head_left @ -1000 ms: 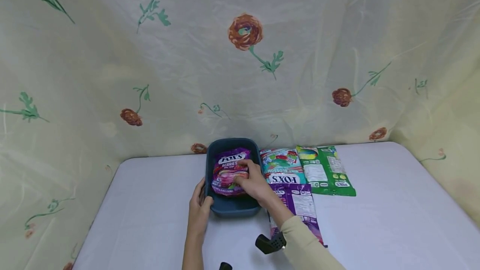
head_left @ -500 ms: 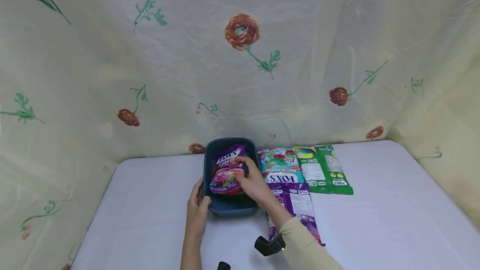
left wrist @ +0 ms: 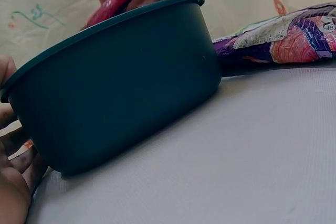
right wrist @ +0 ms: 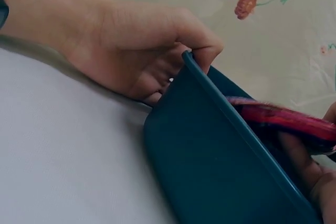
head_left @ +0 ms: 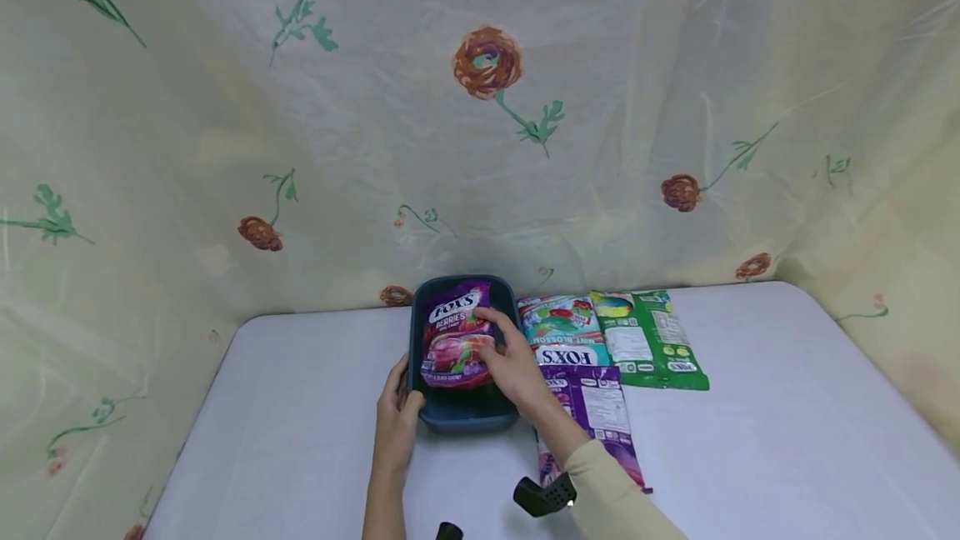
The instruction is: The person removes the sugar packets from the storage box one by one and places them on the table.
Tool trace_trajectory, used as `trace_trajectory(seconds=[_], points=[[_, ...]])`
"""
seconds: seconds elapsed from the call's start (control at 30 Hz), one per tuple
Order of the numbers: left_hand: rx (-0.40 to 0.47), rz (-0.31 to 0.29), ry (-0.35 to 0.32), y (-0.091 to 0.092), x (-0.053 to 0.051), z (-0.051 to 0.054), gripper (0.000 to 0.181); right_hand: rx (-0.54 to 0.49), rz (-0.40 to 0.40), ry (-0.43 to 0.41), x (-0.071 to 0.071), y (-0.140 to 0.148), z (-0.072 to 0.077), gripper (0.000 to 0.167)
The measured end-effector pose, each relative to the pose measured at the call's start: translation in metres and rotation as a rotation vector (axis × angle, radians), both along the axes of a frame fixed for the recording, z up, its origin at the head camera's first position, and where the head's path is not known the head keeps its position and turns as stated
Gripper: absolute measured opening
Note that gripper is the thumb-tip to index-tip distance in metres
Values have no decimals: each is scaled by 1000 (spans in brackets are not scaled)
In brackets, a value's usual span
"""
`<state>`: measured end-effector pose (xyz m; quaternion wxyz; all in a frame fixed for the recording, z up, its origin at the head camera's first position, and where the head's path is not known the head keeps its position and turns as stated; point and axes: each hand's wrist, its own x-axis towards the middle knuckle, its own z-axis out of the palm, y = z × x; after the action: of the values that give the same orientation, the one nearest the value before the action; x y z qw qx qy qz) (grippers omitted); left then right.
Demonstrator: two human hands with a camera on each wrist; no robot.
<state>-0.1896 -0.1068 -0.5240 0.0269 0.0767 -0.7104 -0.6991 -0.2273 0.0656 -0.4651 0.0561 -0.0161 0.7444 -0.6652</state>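
A dark blue plastic tub (head_left: 468, 423) stands at the back of the table. My left hand (head_left: 396, 419) grips its near left corner; in the right wrist view the thumb of that left hand (right wrist: 142, 35) hooks over the rim (right wrist: 247, 137). My right hand (head_left: 516, 369) reaches into the tub and holds a purple Fox's Berries candy bag (head_left: 450, 348) by its right side, thumb on the front. The bag's edge (right wrist: 289, 121) appears tilted in the right wrist view. From the left wrist, the tub wall (left wrist: 121, 87) hides most of the bag.
Right of the tub lie a Mint Blossom candy bag (head_left: 562, 319), a green candy bag (head_left: 648, 340) and a second purple candy bag (head_left: 603, 411), partly under my right forearm. A floral curtain (head_left: 600, 190) hangs behind the white table (head_left: 750, 407).
The purple bag in the tub first tilted and shifted left, then straightened and rose a little, with my right hand on it. The left hand has stayed at the tub's corner.
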Motion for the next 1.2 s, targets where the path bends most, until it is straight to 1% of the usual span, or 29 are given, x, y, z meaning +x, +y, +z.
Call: trace_trajectory(seconds=[0.13,0.27,0.4,0.5,0.63,0.8,0.97,1.07,1.2], points=[[-3,2,1,-1,-1,-1,61,-80,-7,2,1,2,1,44],[12,-2,-3,0,-1,-2,61,-105,-13,-25,4,5,2,42],[21,-6,8,0,-1,-2,60,-106,-29,-45,7,8,3,41],[27,-11,16,2,0,-2,60,-104,-53,-33,9,11,4,43],[17,2,14,2,1,-1,60,-113,-61,-12,11,16,5,46],[-16,10,19,1,2,0,59,-106,-49,-13,11,26,6,49],[-16,2,34,1,2,0,60,-122,-39,-7,12,34,4,48],[-18,1,38,2,3,-1,61,-146,-43,-28,12,39,2,49],[-22,4,45,2,2,-1,61,-148,-54,-65,13,45,-2,49]])
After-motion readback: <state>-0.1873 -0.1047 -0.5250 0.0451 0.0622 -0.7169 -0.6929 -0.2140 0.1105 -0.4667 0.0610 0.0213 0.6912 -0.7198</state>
